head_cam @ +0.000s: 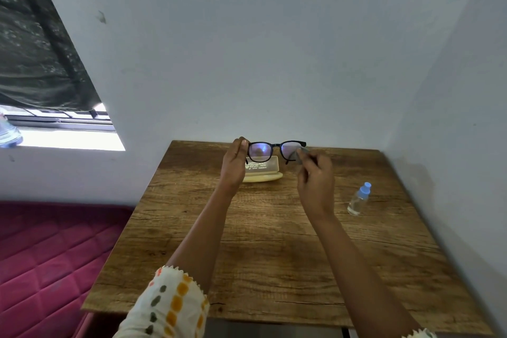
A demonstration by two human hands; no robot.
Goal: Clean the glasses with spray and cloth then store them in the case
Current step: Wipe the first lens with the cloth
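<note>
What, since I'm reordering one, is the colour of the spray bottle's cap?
The cap is light blue; head view shows it.

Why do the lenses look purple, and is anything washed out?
Head view: purple-blue glare sits on both lenses of the glasses, masking their surface; the window strip at left is blown out white; the cloth in the right hand looks blurred.

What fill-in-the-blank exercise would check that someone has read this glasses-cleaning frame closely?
1. The left hand holds the glasses by one end of their ____ frame.
2. The right hand holds the grey cloth against one ____ of the glasses.
3. The spray bottle stands on the table and has a ____ cap.
4. The case lies ____ on the table behind the glasses.

Missing words: black; lens; blue; open.
</note>
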